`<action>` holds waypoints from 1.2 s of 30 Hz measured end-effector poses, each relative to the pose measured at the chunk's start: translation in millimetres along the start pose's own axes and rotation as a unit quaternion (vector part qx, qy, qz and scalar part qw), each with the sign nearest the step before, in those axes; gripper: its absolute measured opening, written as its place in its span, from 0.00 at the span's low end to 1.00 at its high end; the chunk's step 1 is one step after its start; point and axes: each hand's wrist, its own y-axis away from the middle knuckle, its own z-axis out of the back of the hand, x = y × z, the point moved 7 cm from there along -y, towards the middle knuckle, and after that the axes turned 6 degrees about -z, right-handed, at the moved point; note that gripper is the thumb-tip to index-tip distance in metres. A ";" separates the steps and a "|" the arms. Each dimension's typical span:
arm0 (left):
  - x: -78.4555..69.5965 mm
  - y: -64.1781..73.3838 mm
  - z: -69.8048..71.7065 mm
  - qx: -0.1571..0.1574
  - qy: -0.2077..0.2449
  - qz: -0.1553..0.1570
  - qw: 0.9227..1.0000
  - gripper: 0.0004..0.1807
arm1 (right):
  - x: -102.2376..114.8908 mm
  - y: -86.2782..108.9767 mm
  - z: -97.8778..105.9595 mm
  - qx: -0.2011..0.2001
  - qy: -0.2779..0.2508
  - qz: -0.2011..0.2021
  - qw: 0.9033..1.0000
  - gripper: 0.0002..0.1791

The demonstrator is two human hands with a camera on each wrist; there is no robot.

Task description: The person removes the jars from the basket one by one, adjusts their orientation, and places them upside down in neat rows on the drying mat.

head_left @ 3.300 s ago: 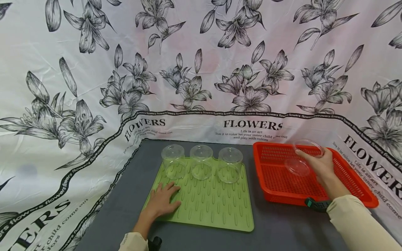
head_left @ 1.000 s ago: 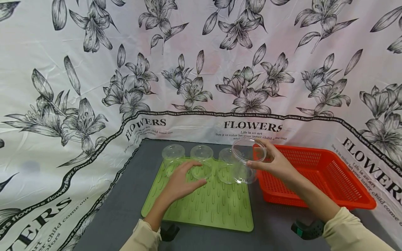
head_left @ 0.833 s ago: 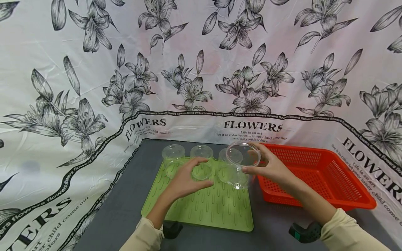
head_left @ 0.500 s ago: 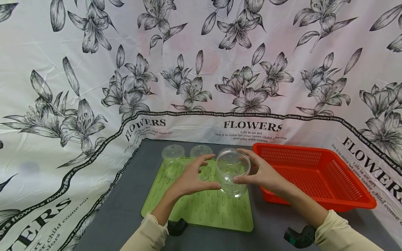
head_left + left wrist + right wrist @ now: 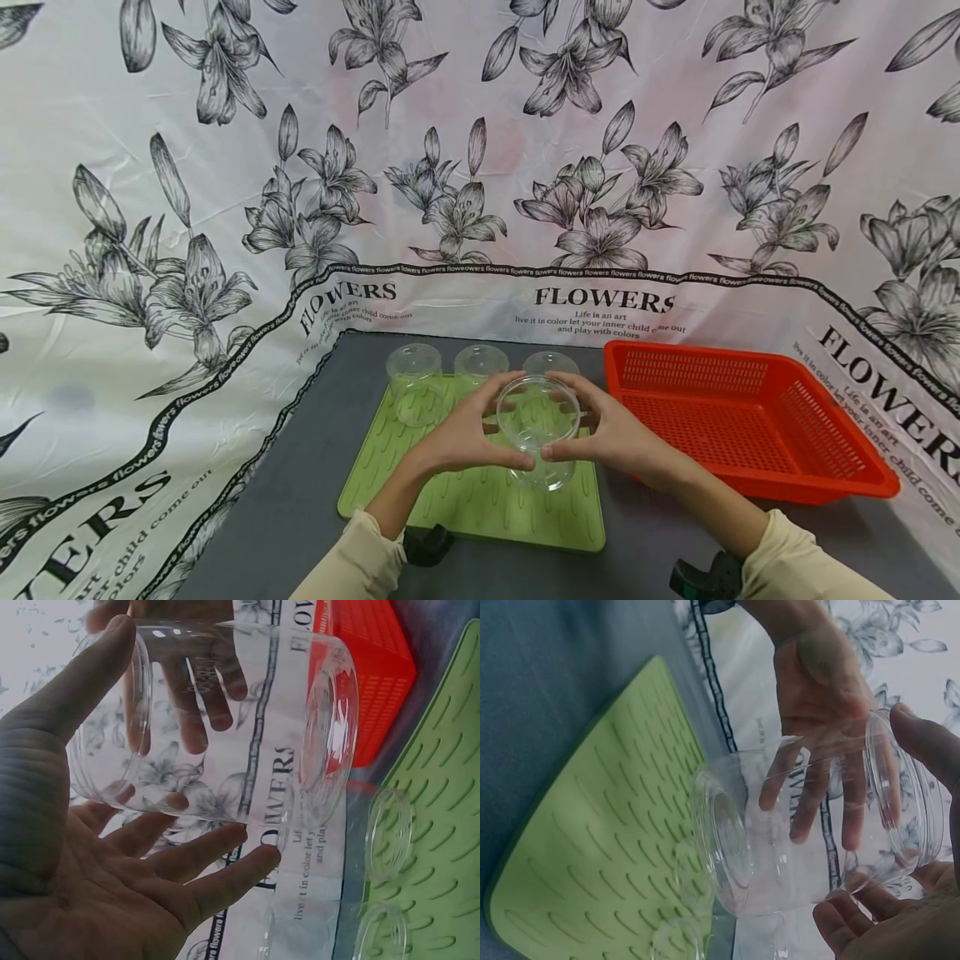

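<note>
A clear, wide-mouthed jar point(image 5: 537, 412) is held up over the green ridged mat point(image 5: 465, 508), its threaded rim towards the head camera. My left hand point(image 5: 461, 437) holds it from the left, thumb at the rim and fingers spread along the far side. From the right, my right hand point(image 5: 618, 437) grips it the same way. In the wrist views the other hand's fingers show through the jar's wall point(image 5: 769, 881). Three more clear jars stand in a row at the mat's back: a left one point(image 5: 415, 387), a middle one point(image 5: 481, 362) and a right one point(image 5: 551, 362), partly hidden.
A red perforated plastic basket point(image 5: 757, 487) stands right of the mat on the grey tabletop point(image 5: 300, 483). Behind the table hangs a white cloth point(image 5: 465, 308) printed with flowers and lettering.
The right hand took the jar from the red basket and carried it left over the mat. My left hand left the mat, moved right and came round the jar's other side.
</note>
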 end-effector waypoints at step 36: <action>7.7 22.1 4.1 -0.020 0.177 -0.077 0.981 0.53 | -10.9 10.0 -22.0 -0.076 0.028 0.116 0.990 0.57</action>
